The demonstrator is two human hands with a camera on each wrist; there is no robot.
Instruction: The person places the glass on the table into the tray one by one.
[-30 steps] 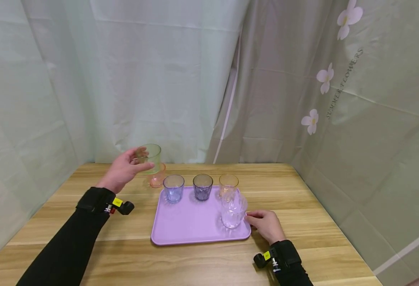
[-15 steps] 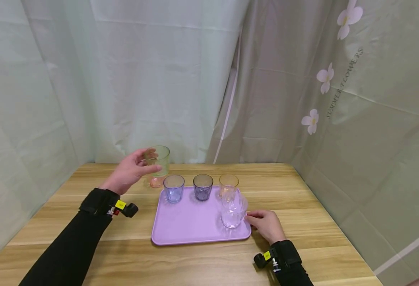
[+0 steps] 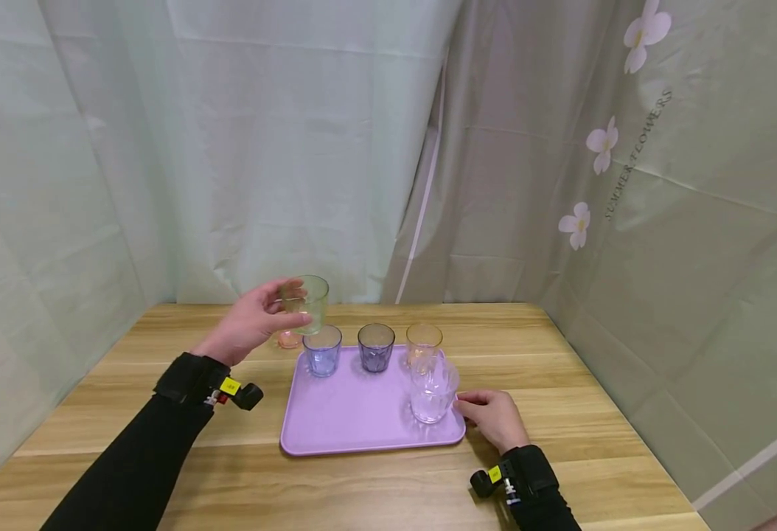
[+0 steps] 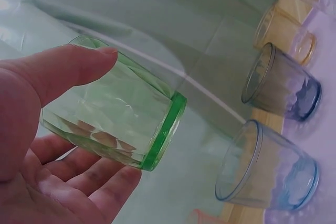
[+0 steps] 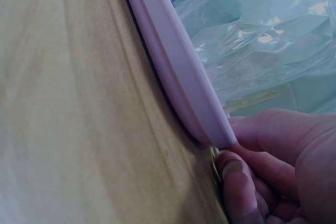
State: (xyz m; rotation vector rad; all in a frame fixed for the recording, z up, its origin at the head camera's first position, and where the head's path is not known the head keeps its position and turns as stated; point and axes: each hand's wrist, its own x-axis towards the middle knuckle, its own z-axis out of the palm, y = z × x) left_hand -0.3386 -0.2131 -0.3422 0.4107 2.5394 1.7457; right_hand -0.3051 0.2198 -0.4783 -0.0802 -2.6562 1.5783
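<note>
Green glass moved twd tray, held btwn L thumb & fingers; R fingers pinch tray edge.

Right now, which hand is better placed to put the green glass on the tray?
Left, I'd judge: the left hand holds the green glass up near the blue glass, while the right hand pinches the tray at its right edge.

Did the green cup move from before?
Yes. In the head view, the green cup, held in the left hand, has moved rightward, closer to the blue cup, which stayed put.
</note>
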